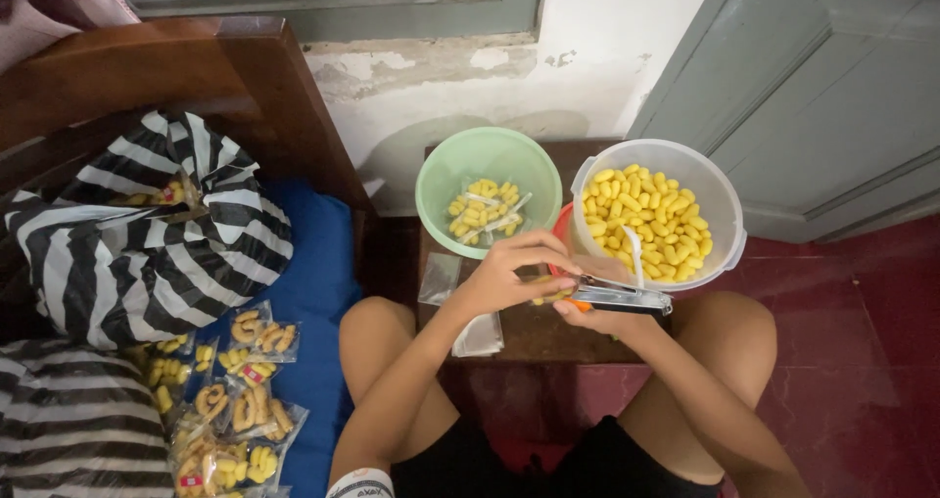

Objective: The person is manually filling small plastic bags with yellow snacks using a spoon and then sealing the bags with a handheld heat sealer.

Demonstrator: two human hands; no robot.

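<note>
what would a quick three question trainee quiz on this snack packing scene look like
1. True or false: the stapler lies on the floor.
2. Which container holds more yellow snacks? A) green bowl B) clear tub
3. Fill in: the sealed snack packets lie on a ____ cushion.

Key
1. False: the right hand holds it above the small wooden table, with the left hand at its front end.
2. B: the tub is heaped, while the bowl holds only a few packets.
3. Blue.
</note>
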